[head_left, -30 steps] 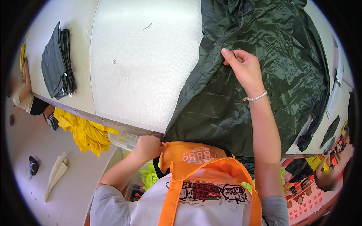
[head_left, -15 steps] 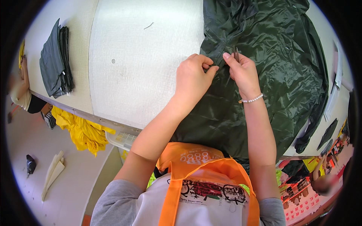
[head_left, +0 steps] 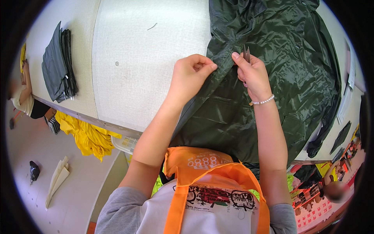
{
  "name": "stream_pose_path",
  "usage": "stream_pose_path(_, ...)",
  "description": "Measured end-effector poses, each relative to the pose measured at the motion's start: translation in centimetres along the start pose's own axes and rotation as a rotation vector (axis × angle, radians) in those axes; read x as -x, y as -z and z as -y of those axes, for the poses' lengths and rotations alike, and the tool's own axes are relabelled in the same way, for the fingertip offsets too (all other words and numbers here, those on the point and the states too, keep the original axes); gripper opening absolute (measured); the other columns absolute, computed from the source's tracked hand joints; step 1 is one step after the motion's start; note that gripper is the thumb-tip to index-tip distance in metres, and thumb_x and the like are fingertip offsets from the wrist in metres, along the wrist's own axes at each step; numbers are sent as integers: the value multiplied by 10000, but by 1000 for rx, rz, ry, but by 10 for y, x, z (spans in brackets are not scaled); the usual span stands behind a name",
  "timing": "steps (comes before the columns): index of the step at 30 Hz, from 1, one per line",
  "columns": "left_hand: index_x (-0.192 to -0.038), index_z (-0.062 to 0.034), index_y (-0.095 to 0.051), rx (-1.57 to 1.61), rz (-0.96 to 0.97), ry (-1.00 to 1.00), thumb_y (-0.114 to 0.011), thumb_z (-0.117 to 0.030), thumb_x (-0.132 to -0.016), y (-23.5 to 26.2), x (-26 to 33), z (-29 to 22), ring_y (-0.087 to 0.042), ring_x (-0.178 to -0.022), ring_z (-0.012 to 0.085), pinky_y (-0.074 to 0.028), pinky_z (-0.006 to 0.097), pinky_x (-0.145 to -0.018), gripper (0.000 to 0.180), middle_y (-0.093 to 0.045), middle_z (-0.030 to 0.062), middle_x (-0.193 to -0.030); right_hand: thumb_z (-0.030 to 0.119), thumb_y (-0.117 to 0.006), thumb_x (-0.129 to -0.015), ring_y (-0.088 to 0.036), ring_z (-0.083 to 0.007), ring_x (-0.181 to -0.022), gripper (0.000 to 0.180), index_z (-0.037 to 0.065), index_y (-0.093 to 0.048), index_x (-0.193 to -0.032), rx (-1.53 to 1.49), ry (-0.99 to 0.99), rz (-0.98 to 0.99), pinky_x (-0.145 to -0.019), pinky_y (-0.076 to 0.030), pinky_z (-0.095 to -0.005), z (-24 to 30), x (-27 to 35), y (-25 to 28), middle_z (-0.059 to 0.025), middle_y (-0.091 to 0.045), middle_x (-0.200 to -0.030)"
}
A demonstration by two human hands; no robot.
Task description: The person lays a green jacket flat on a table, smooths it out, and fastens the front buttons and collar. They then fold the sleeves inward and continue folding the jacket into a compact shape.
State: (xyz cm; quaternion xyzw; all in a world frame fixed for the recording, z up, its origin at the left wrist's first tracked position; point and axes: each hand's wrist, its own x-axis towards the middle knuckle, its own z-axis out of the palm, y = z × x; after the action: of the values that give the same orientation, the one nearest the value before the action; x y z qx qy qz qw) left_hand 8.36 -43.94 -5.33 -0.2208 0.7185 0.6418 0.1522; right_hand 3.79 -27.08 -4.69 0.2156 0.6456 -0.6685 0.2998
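Note:
A dark green, shiny garment [head_left: 272, 121] lies spread over the table under both my hands, wrinkled across its upper part. With thumb and fingers closed, my left hand [head_left: 191, 76] pinches at the left edge of the cloth. My right hand [head_left: 252, 76], a beaded bracelet on its wrist, is closed round small metal thread snips [head_left: 247, 54]. Their pointed blades stick up past my fingers, slightly apart. The right thumb tip rests close to a seam in the cloth. The rest of the snips is hidden in my palm.
A stack of folded dark cloth pieces [head_left: 58, 64] lies on the white table [head_left: 136, 89] at left. Yellow cloth [head_left: 87, 136] hangs below the table edge beside a white basket [head_left: 126, 143]. Other people are at the far left and lower right.
My left hand has moved left, away from the right hand, and more of the garment's left edge shows. The right hand has shifted slightly right, and the snips' blades show more clearly.

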Motion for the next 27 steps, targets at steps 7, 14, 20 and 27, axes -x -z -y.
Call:
stream_pose_path(7, -790, 27, -665, -272, -82, -246, -698, -52, -783, -15, 0, -1, -489, -558, 43, -415, 207, -510, 85, -624, 5, -663, 264, -649, -890, -265, -8, -411, 255, 106, -524, -733, 35, 35, 5, -387, -180, -206, -3, -2, -2, 99, -356, -503)
stream_pose_path(14, -840, 2, -625, 50, 85, 10, -621, -101, -844, -4, -3, -2, -474, -594, 42, -371, 193, -539, 103, -554, -28, -671, 225, -666, -870, -285, -8, -515, 284, 77, -546, -660, 66, 56, -22, -458, -221, -213, -5, -4, -1, 103, -391, -586)
stream_pose_path(20, -858, -11, -622, 210, 114, 103, -621, -117, -850, 9, -4, 0, -477, -626, 47, -389, 207, -565, 107, -574, -22, -716, 228, -666, -868, -297, -17, -543, 289, 68, -556, -654, 115, 87, -74, -478, -237, -222, -12, -7, 3, 98, -404, -593)
stream_pose_path(27, -856, -2, -639, -69, -31, -180, -692, -102, -802, -10, -2, 2, -510, -632, 63, -432, 221, -573, 125, -586, -4, -729, 225, -668, -865, -304, -21, -562, 279, 55, -566, -669, 110, 73, -53, -495, -256, -225, -8, -5, 2, 95, -417, -597)
